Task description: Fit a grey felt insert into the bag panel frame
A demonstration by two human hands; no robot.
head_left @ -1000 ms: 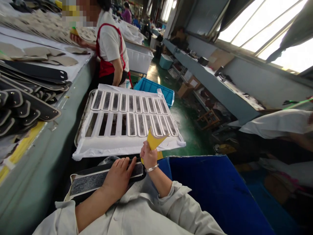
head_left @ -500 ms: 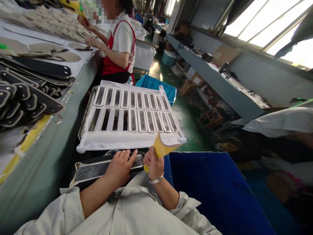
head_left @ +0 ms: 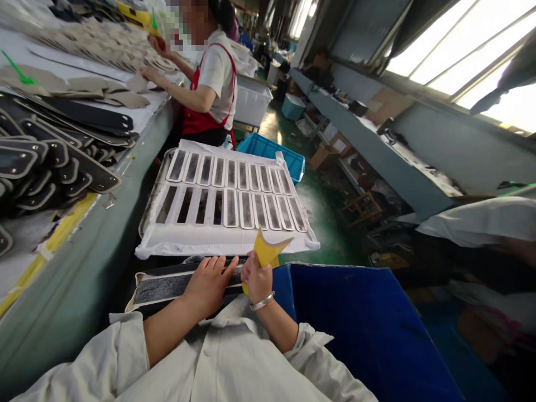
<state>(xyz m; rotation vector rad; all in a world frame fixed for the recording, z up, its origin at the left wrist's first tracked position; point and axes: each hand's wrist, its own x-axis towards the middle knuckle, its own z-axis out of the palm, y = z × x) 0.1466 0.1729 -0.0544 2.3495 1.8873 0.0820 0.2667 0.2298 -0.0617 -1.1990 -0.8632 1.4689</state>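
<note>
My left hand (head_left: 208, 285) lies flat, fingers outstretched, across a long black panel with a pale border (head_left: 161, 288) in front of my body. In my closed right hand (head_left: 258, 279) is a flared yellow strip (head_left: 268, 248). Its wide end has a curved edge and points up and to the right; its narrow yellow end shows below my fingers. The right hand is at the panel's right end; whether it touches the panel, I cannot tell. Beyond both hands rests a white-covered rack (head_left: 221, 235), with rows of dark rectangular pieces with white borders (head_left: 231, 209) on it.
At left, a table (head_left: 138, 184) bears stacked black straps (head_left: 62, 153) and beige pieces (head_left: 100, 47). A co-worker in a red apron (head_left: 205, 111) stands beside it. A blue bin (head_left: 347, 301) is at my right; a light-blue crate (head_left: 272, 153) lies behind the rack.
My right hand has moved slightly left with the yellow strip, whose wide end now points more upward. My left hand stays on the panel. The whole view has shifted a little.
</note>
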